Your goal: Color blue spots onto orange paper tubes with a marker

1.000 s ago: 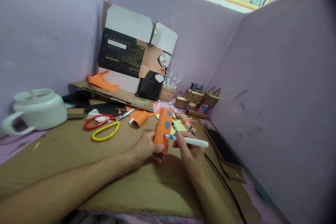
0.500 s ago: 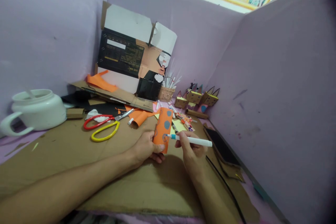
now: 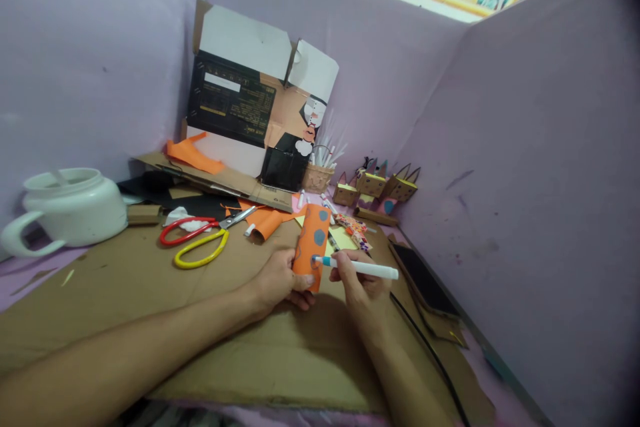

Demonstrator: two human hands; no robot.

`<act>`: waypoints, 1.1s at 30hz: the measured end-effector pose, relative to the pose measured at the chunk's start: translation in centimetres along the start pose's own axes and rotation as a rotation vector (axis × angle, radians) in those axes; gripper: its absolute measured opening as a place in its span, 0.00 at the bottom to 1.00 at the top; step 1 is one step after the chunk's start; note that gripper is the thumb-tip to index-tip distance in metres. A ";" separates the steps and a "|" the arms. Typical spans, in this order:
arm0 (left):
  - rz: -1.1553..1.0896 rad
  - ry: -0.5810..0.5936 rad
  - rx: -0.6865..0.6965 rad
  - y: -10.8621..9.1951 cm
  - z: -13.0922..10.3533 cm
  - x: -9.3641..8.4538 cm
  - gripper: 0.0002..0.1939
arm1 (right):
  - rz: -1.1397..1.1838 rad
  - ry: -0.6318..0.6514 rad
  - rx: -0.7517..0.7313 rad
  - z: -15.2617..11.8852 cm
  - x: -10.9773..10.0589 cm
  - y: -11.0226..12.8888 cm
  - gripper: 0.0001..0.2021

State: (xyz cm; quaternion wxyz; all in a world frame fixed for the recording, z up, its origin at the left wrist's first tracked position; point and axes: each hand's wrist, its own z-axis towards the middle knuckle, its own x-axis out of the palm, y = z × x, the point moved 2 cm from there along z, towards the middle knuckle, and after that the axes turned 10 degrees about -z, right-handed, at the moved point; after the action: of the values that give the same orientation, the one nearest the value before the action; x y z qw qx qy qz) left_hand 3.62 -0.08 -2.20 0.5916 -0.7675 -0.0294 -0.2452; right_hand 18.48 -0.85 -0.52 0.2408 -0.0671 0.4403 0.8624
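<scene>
An orange paper tube [image 3: 309, 240] with blue spots and outlined circles stands tilted in my left hand [image 3: 283, 280], thumb across its lower front and fingers behind. Between the thumb and fingers of my right hand [image 3: 364, 283] is a white marker [image 3: 370, 269] with a blue-green collar. Its tip touches a circle on the lower part of the tube, which is partly coloured in. Scissors [image 3: 220, 235] with one red and one yellow handle lie to the left of my left hand.
A cardboard sheet [image 3: 240, 367] covers the table. At the left stands a white mug [image 3: 75, 213]; a phone [image 3: 425, 280] and a black cable [image 3: 430, 353] lie at the right. Behind are a basket of markers [image 3: 319, 177], cardboard animal figures [image 3: 375, 187] and orange paper scraps [image 3: 267, 223].
My right hand and the marker have shifted slightly left, and the circle under the tip shows more blue. My left hand holds the tube nearly still.
</scene>
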 end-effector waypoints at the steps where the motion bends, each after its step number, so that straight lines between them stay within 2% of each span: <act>1: -0.002 0.000 0.000 0.0 0.0 0.0 0.21 | -0.002 0.007 0.000 0.0 0.0 0.0 0.13; 9: -0.001 -0.005 -0.004 0.0 0.0 0.0 0.21 | -0.013 0.043 0.001 -0.1 -0.1 0.2 0.13; 18: -0.003 0.007 0.008 -0.1 -0.1 0.0 0.21 | -0.019 0.015 -0.019 -0.1 0.0 0.0 0.13; 33: -0.005 -0.006 -0.008 0.0 0.0 0.0 0.20 | -0.001 -0.037 0.056 0.0 -0.2 -0.1 0.14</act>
State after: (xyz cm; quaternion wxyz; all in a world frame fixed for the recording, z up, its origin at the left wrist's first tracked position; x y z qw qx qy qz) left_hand 3.63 -0.10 -2.25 0.5880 -0.7704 -0.0324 -0.2444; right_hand 18.69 -0.83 -0.54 0.2510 -0.0444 0.4597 0.8507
